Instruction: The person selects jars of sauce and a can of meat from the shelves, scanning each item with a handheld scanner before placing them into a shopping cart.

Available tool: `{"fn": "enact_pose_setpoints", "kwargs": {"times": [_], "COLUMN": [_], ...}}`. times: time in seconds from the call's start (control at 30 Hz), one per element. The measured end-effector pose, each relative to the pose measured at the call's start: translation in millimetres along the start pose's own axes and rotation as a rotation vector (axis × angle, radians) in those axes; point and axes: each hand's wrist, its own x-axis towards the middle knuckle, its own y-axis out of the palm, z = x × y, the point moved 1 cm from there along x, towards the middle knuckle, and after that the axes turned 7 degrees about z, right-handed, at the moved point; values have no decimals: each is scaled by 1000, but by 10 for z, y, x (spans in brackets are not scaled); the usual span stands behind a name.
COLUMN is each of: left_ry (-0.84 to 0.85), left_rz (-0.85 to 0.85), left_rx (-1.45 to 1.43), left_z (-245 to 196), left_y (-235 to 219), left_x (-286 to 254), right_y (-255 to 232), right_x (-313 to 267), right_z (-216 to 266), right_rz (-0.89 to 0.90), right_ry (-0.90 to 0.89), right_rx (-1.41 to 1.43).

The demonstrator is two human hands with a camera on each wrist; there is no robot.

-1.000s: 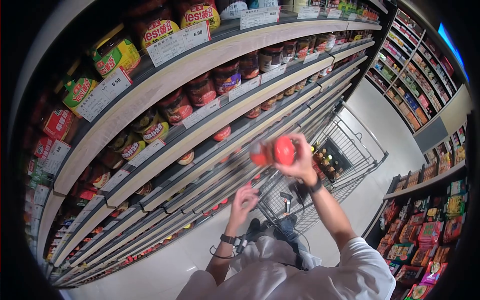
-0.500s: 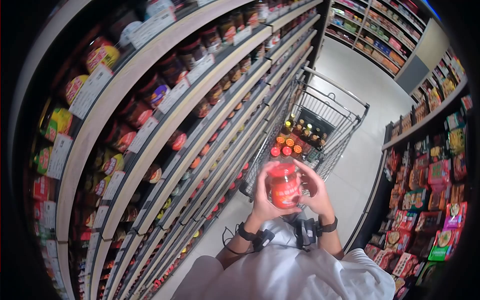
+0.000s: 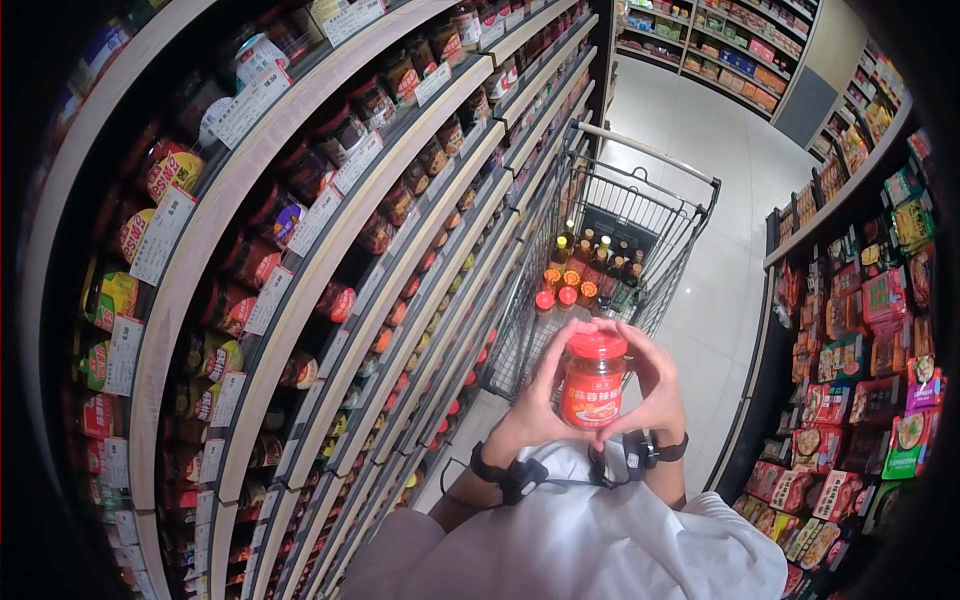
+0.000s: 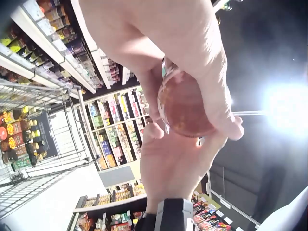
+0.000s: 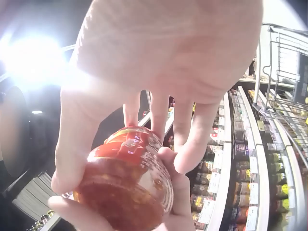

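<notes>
A glass jar [image 3: 592, 385] with a red lid and a red label stands upright between both hands in front of the person's chest, its label facing the head camera. My left hand [image 3: 540, 395] curls round its left side and my right hand [image 3: 648, 385] round its right side, with fingers behind the jar and thumbs low at its front. From below, the left wrist view shows the jar's base [image 4: 185, 108] between the fingers. In the right wrist view, the jar [image 5: 127, 183] is tilted, with fingertips of both hands around it.
A shopping cart [image 3: 640, 180] holding several bottles and red-capped jars [image 3: 567, 296] stands just beyond the hands. Shelves [image 3: 290, 250] of jars with price tags run along the left. Packaged goods [image 3: 835, 405] fill the right side. Pale floor [image 3: 715, 290] lies beside the cart.
The right hand brought the jar from near the shelf to the chest, where the left hand joined it. The jar was turned more upright, and the view swung toward the cart.
</notes>
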Motion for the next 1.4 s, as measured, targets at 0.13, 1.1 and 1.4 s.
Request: {"fn": "enact_pose_setpoints", "kwargs": {"times": [0.13,1.1,1.4], "left_ry": [-59,90,94], "left_rz": [11,-91,-88], "left_rx": [-7,-31,-27], "left_z": [-102,-267,-290], "left_y": [-137,-200,-194], "left_x": [-97,-216,-216], "right_y": [103,302,309], "right_x": [11,105,90], "right_z": [-47,179,161], "right_rz": [15,56,46], "right_ry": [-3,27,30], "right_rx": [33,-83,-90]}}
